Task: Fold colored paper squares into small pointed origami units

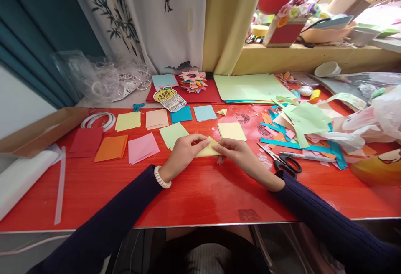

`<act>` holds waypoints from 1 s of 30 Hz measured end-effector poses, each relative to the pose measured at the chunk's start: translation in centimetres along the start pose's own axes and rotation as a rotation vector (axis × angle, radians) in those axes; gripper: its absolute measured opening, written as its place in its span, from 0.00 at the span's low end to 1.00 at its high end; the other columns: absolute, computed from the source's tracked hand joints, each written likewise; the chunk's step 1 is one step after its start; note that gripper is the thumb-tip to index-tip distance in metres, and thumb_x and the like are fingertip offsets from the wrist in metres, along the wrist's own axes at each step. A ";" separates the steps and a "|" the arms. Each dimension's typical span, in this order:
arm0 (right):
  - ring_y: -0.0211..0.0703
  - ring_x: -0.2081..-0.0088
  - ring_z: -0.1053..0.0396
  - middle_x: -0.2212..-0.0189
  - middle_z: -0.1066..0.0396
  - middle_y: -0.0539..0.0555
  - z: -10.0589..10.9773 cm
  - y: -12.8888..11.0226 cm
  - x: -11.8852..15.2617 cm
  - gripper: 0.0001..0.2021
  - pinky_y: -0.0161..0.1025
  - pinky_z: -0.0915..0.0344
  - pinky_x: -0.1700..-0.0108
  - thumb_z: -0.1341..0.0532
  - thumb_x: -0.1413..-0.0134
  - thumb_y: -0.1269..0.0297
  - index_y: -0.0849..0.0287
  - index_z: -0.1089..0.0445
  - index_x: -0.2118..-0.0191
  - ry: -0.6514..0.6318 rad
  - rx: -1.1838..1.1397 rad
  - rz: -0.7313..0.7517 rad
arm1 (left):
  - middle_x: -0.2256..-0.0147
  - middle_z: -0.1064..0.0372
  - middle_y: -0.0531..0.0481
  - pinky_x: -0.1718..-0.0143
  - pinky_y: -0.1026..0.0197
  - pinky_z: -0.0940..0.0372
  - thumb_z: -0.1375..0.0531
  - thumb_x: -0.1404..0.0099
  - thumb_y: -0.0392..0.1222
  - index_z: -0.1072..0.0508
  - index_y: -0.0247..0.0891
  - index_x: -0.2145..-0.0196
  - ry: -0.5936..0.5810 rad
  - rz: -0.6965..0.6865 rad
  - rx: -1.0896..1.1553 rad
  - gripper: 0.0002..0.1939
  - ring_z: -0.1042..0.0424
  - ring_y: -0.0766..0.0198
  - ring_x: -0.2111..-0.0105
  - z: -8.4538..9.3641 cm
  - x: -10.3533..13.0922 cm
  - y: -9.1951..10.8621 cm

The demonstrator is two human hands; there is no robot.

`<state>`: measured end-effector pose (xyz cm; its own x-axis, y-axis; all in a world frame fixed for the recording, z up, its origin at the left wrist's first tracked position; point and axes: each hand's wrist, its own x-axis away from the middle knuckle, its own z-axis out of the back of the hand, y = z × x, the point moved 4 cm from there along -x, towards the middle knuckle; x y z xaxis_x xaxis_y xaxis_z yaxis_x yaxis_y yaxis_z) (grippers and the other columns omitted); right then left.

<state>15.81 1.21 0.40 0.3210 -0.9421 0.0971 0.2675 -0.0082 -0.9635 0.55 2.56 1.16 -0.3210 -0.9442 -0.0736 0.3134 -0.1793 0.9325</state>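
Note:
Between my hands is a piece of folded yellow paper [208,149], its top coming to a point. My left hand [184,150] pinches its left side, thumb along the upper edge. On the other side my right hand [233,148] closes thumb and fingers on its right corner. Just behind lies a stack of pale yellow squares [232,131], and a small folded yellow piece [222,112] rests farther back. Light green squares [173,134] lie beyond my left hand. Pink squares [143,148] are to its left.
Black-handled scissors [283,163] and a grey pen [302,156] lie right of my right hand, before a heap of paper scraps [308,119]. Orange squares [110,148], red squares [86,142] and a cardboard box [46,130] are at left. A layered paper ornament [193,82] stands at the back.

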 end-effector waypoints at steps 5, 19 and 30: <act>0.37 0.76 0.34 0.80 0.32 0.50 0.0 0.0 0.0 0.14 0.37 0.39 0.68 0.42 0.47 0.52 0.58 0.33 0.73 -0.004 0.010 0.000 | 0.69 0.30 0.52 0.68 0.65 0.40 0.46 0.38 0.52 0.27 0.36 0.68 0.014 -0.016 -0.041 0.16 0.34 0.65 0.69 0.0 0.0 -0.1; 0.43 0.69 0.30 0.66 0.26 0.56 1.5 -0.6 0.7 0.12 0.40 0.38 0.68 0.48 0.40 0.59 0.58 0.29 0.62 0.247 0.743 0.271 | 0.69 0.28 0.50 0.64 0.60 0.39 0.47 0.34 0.42 0.26 0.36 0.68 -0.021 -0.148 -0.454 0.12 0.32 0.63 0.68 -0.9 0.1 -1.3; 0.45 0.47 0.35 0.49 0.33 0.59 -1.9 0.5 3.3 0.17 0.44 0.36 0.44 0.50 0.38 0.68 0.68 0.34 0.48 -0.058 1.013 0.725 | 0.71 0.32 0.50 0.61 0.60 0.40 0.46 0.35 0.39 0.27 0.35 0.71 -0.011 -0.197 -0.530 0.11 0.36 0.63 0.65 -1.2 0.4 -1.2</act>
<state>15.22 -2.53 -0.22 0.7198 -0.6052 -0.3402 0.5832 0.7929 -0.1767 1.11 2.12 -0.45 -0.4277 -0.8763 -0.2218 0.6517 -0.4690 0.5961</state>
